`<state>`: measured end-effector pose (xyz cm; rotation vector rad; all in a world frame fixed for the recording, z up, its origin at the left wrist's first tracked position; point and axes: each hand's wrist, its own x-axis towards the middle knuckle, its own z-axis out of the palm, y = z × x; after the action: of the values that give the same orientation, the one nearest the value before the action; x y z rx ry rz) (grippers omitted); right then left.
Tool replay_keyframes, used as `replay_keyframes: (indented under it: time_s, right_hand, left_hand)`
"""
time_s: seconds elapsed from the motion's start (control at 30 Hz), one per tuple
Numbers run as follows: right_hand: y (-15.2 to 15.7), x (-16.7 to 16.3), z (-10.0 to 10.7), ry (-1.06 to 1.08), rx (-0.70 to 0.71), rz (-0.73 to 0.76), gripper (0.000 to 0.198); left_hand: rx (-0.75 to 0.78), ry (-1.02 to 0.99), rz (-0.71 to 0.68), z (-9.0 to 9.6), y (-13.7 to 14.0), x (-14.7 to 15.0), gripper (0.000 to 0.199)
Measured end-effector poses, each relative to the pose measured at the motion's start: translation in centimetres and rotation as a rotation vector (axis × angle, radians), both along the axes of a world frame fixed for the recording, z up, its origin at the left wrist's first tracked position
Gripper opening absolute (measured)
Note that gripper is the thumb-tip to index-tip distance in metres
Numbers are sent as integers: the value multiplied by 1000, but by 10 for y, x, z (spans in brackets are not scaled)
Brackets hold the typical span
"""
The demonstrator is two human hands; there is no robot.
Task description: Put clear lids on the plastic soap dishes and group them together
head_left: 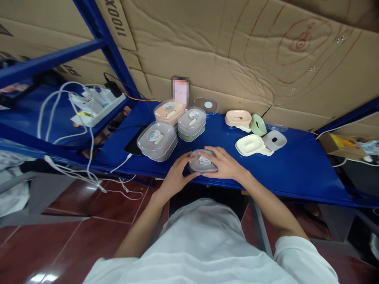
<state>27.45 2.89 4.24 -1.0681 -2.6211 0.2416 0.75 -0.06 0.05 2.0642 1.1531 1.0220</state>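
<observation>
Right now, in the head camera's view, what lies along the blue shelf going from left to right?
White power strip → grey lidded box → grey box under both hands → peach tray → cream tray → grey tray → cardboard box.

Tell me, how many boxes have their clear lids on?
4: a grey box under both hands, a grey one at left, a green-bottomed one behind, a peach one farthest back. Others may be hidden.

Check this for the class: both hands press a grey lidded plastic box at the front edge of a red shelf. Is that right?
Not quite: the shelf is blue, not red, as the head view shows. The rest stands: the left hand and right hand both rest on the grey lidded plastic box at the shelf's front edge.
</observation>
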Motion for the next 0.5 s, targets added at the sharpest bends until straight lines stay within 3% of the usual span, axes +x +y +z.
replay_keyframes:
  time_s: [0.3, 0.43, 0.5]
  right_hand:
    - [13, -11, -4, 27, 5, 83, 82]
    - [19, -4, -3, 70, 0, 124, 86]
    - [30, 8, 3, 109, -4, 88, 79]
  left_hand:
    - [-8, -9, 76, 1, -1, -10, 52]
    - [47, 44, 100, 3, -6, -6, 50]
    - [121, 72, 175, 3, -12, -1, 51]
